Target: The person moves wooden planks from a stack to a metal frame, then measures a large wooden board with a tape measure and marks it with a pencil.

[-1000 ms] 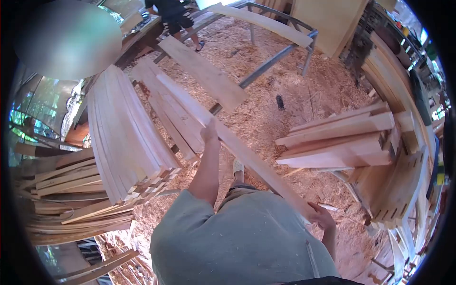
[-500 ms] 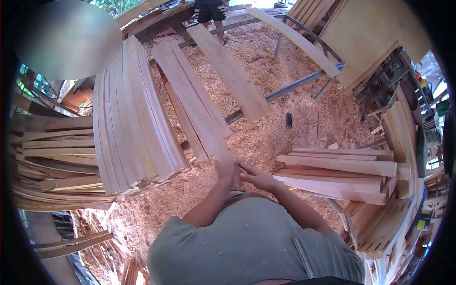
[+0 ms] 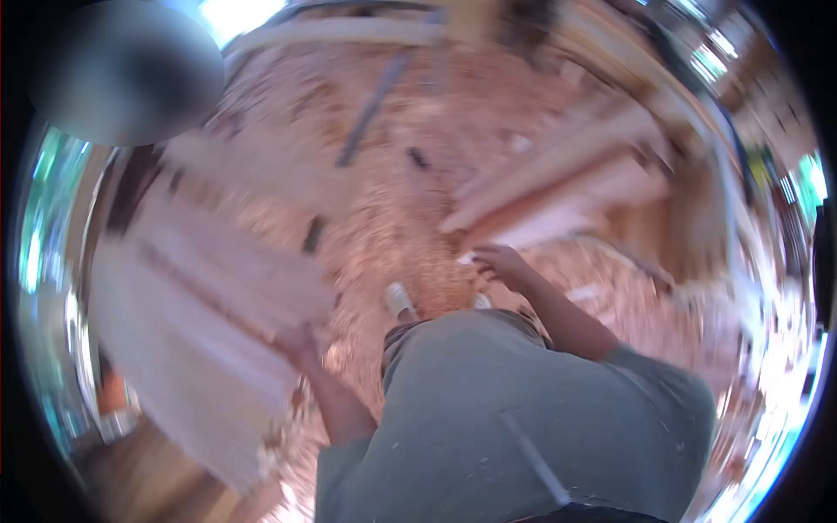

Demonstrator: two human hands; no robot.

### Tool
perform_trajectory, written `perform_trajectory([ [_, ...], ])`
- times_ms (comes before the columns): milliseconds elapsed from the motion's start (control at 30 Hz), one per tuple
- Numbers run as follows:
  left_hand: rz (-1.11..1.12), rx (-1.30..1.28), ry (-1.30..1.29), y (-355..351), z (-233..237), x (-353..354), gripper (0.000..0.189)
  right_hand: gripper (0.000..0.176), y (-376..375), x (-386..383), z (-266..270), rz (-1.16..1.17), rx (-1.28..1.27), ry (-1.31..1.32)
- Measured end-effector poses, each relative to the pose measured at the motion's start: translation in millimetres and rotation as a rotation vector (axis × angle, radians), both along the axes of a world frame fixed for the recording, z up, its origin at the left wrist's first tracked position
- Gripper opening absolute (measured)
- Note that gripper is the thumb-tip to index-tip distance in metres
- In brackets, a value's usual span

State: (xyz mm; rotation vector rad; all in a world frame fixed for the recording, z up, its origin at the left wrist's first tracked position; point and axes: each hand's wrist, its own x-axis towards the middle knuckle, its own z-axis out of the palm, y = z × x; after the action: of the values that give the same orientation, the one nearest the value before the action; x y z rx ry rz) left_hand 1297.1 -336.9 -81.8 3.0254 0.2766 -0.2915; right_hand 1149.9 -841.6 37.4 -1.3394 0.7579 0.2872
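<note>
My left hand (image 3: 298, 343), smeared by motion, is out to the left and overlaps the near ends of the pale wooden boards (image 3: 218, 261) lying side by side there. Its fingers are too blurred to read. In front of my right hip hangs my right hand (image 3: 500, 263), fingers loosely bent and apart, with nothing visible in them. Just beyond it is the near end of a stack of planks (image 3: 558, 187), where a small whitish patch shows by the fingertips.
Wood shavings (image 3: 375, 227) cover the floor around my shoes (image 3: 399, 301). A metal bar (image 3: 375, 109) extends ahead, and a small dark object (image 3: 418, 158) lies on the shavings. Larger timber pieces (image 3: 697, 227) stand at the right.
The view has swung to the right, so the boards now sit farther left and lower. My hands, together at a board's end before, are now apart.
</note>
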Motion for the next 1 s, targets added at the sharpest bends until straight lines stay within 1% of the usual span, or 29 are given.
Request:
perform_trajectory([
  [33, 0.024, -0.211, -0.069, -13, 19, -8, 0.063, 0.05, -11, -5, 13, -0.052, -0.171, -0.049],
  [67, 0.077, -0.423, -0.112, -26, 53, -12, 0.066, 0.053, -42, -12, 1, -0.095, -0.448, -0.137],
  [100, 0.059, -0.259, -0.074, -29, 57, -6, 0.06, 0.056, -67, -20, -12, -0.102, -0.72, -0.209],
  [133, 0.067, -0.089, -0.066, -31, 59, 2, 0.055, 0.059, -78, -24, 26, -0.25, -0.941, -0.055],
  [167, 0.026, -0.082, -0.071, -31, 60, 9, 0.055, 0.062, -114, -32, 19, -0.315, -1.125, -0.061],
  [200, 0.061, -0.105, -0.056, -28, 60, 12, 0.051, 0.062, -152, -43, -7, -0.492, -1.596, -0.303],
  [233, 0.109, -0.139, -0.043, -22, 57, 11, 0.046, 0.063, -166, -54, 39, -0.568, -1.612, -0.31],
  [267, 0.099, -0.139, -0.052, -15, 43, 16, 0.046, 0.063, -185, -63, 64, -0.641, -1.738, -0.261],
  [300, 0.16, -0.278, -0.054, -4, 18, 22, 0.043, 0.063, -202, -65, 85, -0.709, -1.863, -0.218],
  [333, 0.225, -0.412, -0.055, 4, 8, 25, 0.041, 0.064, -212, -66, 113, -0.651, -1.927, -0.187],
  [367, 0.232, -0.405, -0.064, 0, 23, 19, 0.041, 0.064, -219, -64, 134, -0.587, -1.984, -0.154],
  [400, 0.21, -0.313, -0.032, -25, 63, 9, 0.043, 0.064, -225, -59, 142, -0.589, -1.975, -0.162],
  [433, 0.187, -0.22, 0.0, -45, 87, 4, 0.046, 0.064, -231, -53, 147, -0.529, -1.992, -0.053],
  [467, 0.192, -0.211, -0.006, -50, 90, 4, 0.046, 0.064, -236, -47, 153, -0.464, -2.004, 0.056],
  [500, 0.214, -0.174, -0.15, -53, 89, 3, 0.049, 0.064, -244, -40, 161, -0.46, -1.995, 0.047],
  [533, 0.24, -0.136, -0.293, -59, 89, 0, 0.054, 0.062, -253, -32, 172, -0.506, -2.065, -0.061],
  [567, 0.165, -0.235, -0.422, -79, 103, -12, 0.055, 0.061, -262, -23, 179, -0.55, -2.123, -0.17],
  [600, 0.086, -0.325, -0.548, -99, 117, -23, 0.057, 0.061, -276, -12, 181, -0.535, -2.1, -0.178],
  [667, -0.1, -0.554, -0.892, -109, 77, -14, 0.049, 0.049, -297, 8, 186, -0.47, -2.076, -0.082],
  [700, -0.155, -0.621, -0.833, -128, 83, -21, 0.045, 0.049, -288, 15, 206, -0.446, -2.062, -0.101],
  [733, -0.202, -0.687, -0.774, -154, 93, -31, 0.042, 0.057, -270, 22, 233, -0.423, -1.662, 0.018],
  [767, -0.111, -0.841, -0.617, -181, 100, -43, 0.04, 0.065, -252, 27, 245, -0.381, -1.264, 0.131],
  [800, -0.015, -0.997, -0.465, -204, 103, -47, 0.039, 0.065, -239, 28, 241, -0.348, -1.259, 0.113],
  [833, -0.16, -0.923, -0.512, -203, 48, -38, 0.035, 0.065, -228, 24, 234, -0.209, -1.439, -0.035],
  [867, -0.141, -1.0, -0.41, -234, 55, -50, 0.03, 0.066, -214, 20, 228, -0.06, -1.607, -0.206],
  [900, -0.163, -1.305, -0.076, -246, 40, -62, 0.03, 0.066, -187, 13, 224, 0.012, -1.61, -0.281],
  [933, 0.009, -1.327, 0.234, -269, 6, -58, 0.033, 0.067, -156, 2, 219, 0.087, -1.604, -0.371],
  [967, -0.396, -1.158, 0.2, -274, -31, -64, 0.041, 0.057, -134, -8, 201, 0.068, -1.525, -0.522],
  [1000, -0.38, -1.105, 0.214, -307, -32, -90, 0.05, 0.05, -102, -17, 205, 0.128, -1.464, -0.58],
])
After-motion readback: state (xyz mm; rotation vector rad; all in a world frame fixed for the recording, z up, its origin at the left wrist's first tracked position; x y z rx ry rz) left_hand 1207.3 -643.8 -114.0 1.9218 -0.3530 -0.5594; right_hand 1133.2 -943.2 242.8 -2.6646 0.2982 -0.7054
